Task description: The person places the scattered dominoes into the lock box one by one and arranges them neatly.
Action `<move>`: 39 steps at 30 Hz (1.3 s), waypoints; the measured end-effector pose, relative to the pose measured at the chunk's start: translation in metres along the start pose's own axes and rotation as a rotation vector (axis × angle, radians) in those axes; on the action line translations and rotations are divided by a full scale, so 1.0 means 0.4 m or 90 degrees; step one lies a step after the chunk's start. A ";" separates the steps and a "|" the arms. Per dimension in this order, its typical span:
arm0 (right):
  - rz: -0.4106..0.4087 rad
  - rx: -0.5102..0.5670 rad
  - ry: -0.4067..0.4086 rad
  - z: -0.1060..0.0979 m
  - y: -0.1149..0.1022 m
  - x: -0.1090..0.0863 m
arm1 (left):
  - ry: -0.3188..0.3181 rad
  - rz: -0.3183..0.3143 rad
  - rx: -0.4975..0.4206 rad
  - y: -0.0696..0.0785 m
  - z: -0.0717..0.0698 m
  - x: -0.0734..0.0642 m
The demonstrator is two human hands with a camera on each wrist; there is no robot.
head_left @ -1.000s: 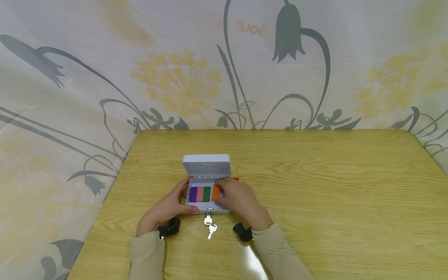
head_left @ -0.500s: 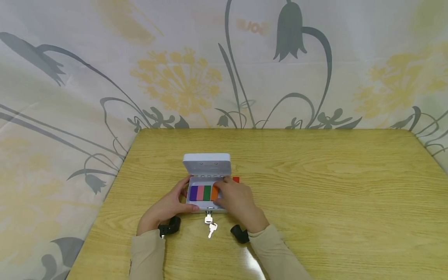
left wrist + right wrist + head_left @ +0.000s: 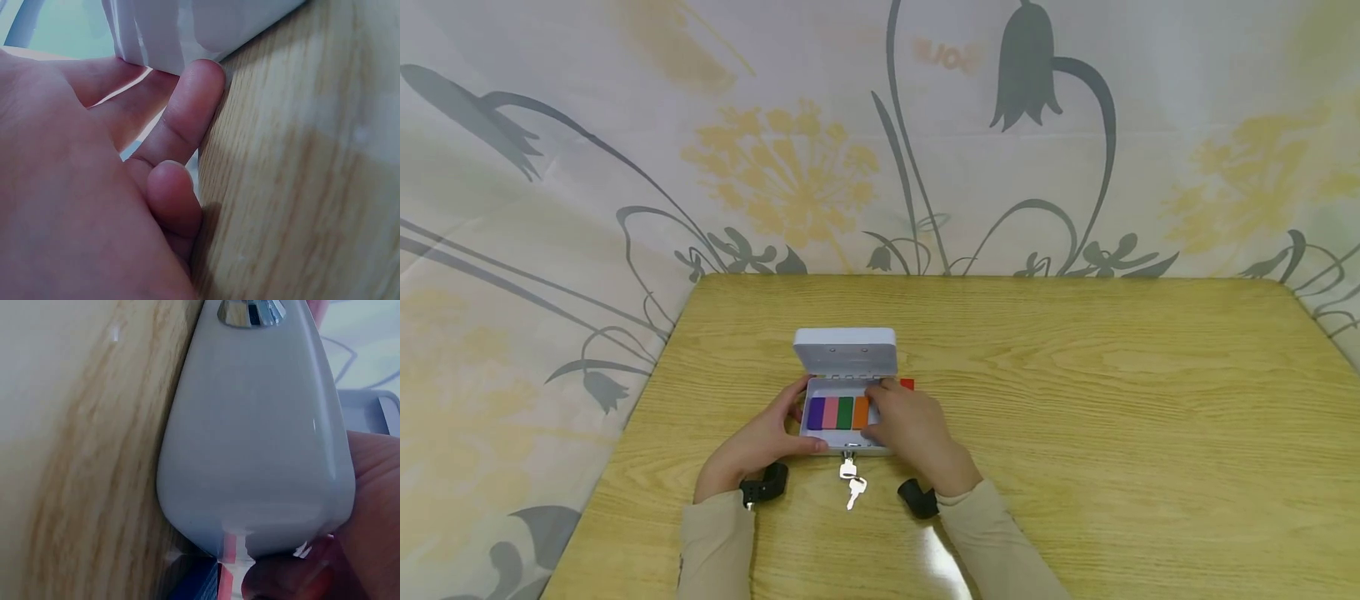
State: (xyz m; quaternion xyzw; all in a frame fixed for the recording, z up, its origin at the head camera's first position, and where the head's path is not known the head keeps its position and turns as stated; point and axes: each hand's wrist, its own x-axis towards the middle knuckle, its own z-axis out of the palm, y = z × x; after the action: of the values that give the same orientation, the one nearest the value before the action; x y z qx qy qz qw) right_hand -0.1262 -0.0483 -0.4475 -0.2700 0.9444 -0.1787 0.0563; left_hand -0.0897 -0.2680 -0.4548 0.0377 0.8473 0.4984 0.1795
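Observation:
A white metal cash box [image 3: 846, 336] stands on the table with its lid raised. My left hand [image 3: 760, 433] holds its left side, thumb at the front rim and fingers farther back; the left wrist view shows fingertips [image 3: 203, 81] against the wall. Inside, purple [image 3: 816, 413], pink [image 3: 830, 413], green [image 3: 845, 413] and orange [image 3: 861, 413] blocks lie side by side. My right hand [image 3: 913, 421] is over the right side, thumb and index finger near the orange block's right corners. A key [image 3: 847, 469] sits in the front lock, another key [image 3: 855, 492] hanging from it.
A red block [image 3: 907, 384] lies beyond the right hand, partly hidden. In the right wrist view a dark blue block [image 3: 199, 580] shows beside the box's outer corner. The wooden table [image 3: 1075, 400] meets a flower-patterned cloth [image 3: 805, 167] at the back.
The right hand set the tilted orange block flat beside the green one. Its thumb and index finger have since shifted slightly right. The left hand has kept its place on the box.

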 end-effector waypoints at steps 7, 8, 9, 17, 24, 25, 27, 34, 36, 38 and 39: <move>0.000 -0.007 -0.004 -0.001 0.000 0.003 | 0.000 0.000 -0.001 0.002 -0.001 -0.002; 0.000 -0.009 -0.004 -0.001 0.000 0.003 | -0.001 0.001 -0.003 0.002 -0.001 -0.002; 0.000 -0.010 -0.003 -0.001 0.000 0.003 | -0.002 0.002 -0.006 0.003 -0.001 -0.002; 0.003 -0.015 0.007 0.002 -0.002 0.001 | -0.005 0.001 -0.020 0.004 -0.001 -0.002; 0.004 -0.022 0.010 0.004 -0.002 0.001 | -0.005 0.003 -0.019 0.006 0.000 -0.003; 0.005 -0.023 0.009 0.004 -0.002 0.001 | -0.005 0.003 -0.019 0.006 0.000 -0.004; 0.005 -0.023 0.008 0.005 -0.002 0.001 | -0.005 0.004 -0.018 0.005 0.000 -0.004; 0.008 -0.022 0.011 0.008 -0.002 -0.001 | -0.008 0.003 -0.019 0.006 0.001 -0.003; 0.008 -0.023 0.011 0.008 -0.001 0.000 | -0.008 0.002 -0.021 0.005 0.001 -0.002; 0.008 -0.023 0.011 0.009 0.000 0.000 | -0.010 0.001 -0.028 0.004 0.001 -0.002; 0.008 -0.023 0.012 0.009 0.000 0.000 | -0.011 0.001 -0.030 0.003 0.001 -0.002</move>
State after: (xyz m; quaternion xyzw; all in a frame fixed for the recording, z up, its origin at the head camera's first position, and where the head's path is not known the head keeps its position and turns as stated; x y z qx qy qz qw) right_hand -0.1254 -0.0495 -0.4510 -0.2637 0.9496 -0.1639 0.0437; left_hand -0.0891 -0.2670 -0.4537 0.0387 0.8339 0.5179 0.1869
